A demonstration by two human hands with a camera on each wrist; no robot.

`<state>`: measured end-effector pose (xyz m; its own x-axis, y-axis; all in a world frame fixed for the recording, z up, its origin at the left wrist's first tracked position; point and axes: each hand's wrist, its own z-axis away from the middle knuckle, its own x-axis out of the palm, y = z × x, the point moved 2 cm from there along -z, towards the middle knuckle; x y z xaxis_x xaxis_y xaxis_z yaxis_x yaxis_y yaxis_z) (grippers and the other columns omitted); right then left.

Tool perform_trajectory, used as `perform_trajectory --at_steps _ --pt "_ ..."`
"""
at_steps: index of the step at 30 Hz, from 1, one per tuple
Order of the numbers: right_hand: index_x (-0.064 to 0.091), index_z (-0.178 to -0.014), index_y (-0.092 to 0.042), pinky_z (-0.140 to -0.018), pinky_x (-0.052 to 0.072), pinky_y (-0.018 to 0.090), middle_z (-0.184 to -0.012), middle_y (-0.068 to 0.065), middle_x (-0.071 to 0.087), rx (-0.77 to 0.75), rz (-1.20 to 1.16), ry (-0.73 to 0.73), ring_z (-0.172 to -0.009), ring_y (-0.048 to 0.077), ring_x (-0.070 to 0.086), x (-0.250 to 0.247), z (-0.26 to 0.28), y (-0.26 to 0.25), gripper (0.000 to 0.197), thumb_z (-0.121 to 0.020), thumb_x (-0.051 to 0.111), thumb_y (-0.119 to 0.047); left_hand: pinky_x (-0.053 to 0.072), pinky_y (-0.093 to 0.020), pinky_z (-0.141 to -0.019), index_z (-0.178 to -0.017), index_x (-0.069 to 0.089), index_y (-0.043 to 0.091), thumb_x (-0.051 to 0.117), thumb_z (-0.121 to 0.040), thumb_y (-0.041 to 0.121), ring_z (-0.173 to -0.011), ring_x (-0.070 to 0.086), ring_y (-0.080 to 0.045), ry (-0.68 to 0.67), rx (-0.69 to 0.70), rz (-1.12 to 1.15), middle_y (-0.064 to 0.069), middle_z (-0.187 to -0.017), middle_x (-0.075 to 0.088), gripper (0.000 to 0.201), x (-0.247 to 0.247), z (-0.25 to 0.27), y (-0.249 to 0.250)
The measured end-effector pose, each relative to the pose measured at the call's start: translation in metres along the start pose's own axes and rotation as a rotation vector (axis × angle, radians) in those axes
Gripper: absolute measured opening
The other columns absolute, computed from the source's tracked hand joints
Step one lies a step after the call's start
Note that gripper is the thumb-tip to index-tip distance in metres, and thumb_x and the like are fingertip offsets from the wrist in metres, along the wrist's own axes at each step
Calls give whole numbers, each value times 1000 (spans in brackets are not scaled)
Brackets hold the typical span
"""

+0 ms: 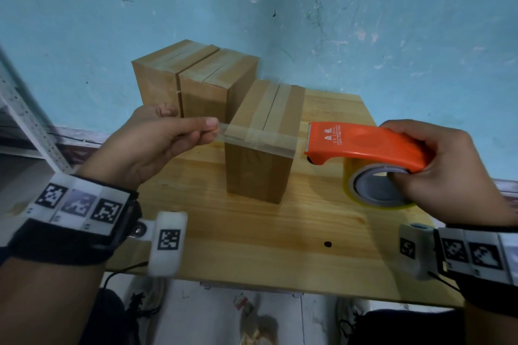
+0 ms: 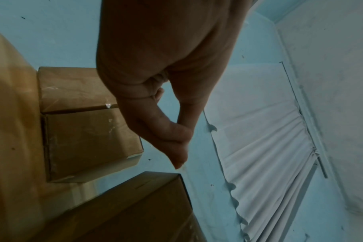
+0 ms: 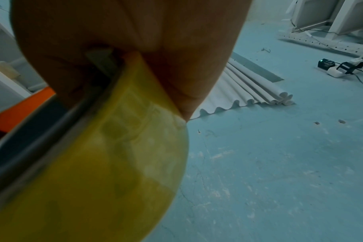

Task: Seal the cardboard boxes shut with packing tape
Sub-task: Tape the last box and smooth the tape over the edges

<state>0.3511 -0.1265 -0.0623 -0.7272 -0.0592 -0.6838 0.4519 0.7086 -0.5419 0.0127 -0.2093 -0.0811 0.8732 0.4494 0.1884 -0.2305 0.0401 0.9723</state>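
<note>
A tall cardboard box stands mid-table with tape along its top seam. A clear tape strip stretches across its near top edge. My left hand pinches the strip's free end just left of the box; in the left wrist view the left hand's fingers press together above the box. My right hand grips the orange tape dispenser with its yellowish roll, right of the box. The right wrist view shows the roll close up.
Two more taped boxes stand side by side at the back left of the wooden table, seen too in the left wrist view as boxes. A blue wall rises behind. White shelving is at left.
</note>
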Motion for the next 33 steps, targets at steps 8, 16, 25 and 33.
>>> perform_trajectory --at_steps 8,16,25,33 --pt "62 -90 -49 -65 47 14 -85 -14 69 10 33 -29 -84 5 65 6 2 8 72 -60 67 17 54 -11 -57 -81 76 5 71 -80 10 -65 70 -7 -85 -178 -42 -7 -82 75 7 7 -5 -15" --pt "63 -99 -33 -63 48 26 -82 -9 69 18 81 -48 -76 11 64 13 1 7 49 -59 64 -5 55 -17 -55 -92 50 9 71 -88 10 -61 71 -12 111 19 -235 -14 -82 73 21 16 -1 -15" --pt "62 -99 -30 -62 46 18 -81 -13 67 24 146 -70 -78 2 62 14 0 5 57 -60 69 11 45 -33 -57 -85 42 20 65 -85 15 -67 59 -20 160 246 -737 -15 -82 68 24 30 -5 -19" --pt "61 -99 -33 -62 46 23 -78 -6 69 19 160 -41 -75 12 61 9 2 6 45 -58 63 -13 37 -26 -49 -83 57 13 49 -97 13 -60 47 -16 -38 3 -618 -6 -76 58 16 37 -10 -34"
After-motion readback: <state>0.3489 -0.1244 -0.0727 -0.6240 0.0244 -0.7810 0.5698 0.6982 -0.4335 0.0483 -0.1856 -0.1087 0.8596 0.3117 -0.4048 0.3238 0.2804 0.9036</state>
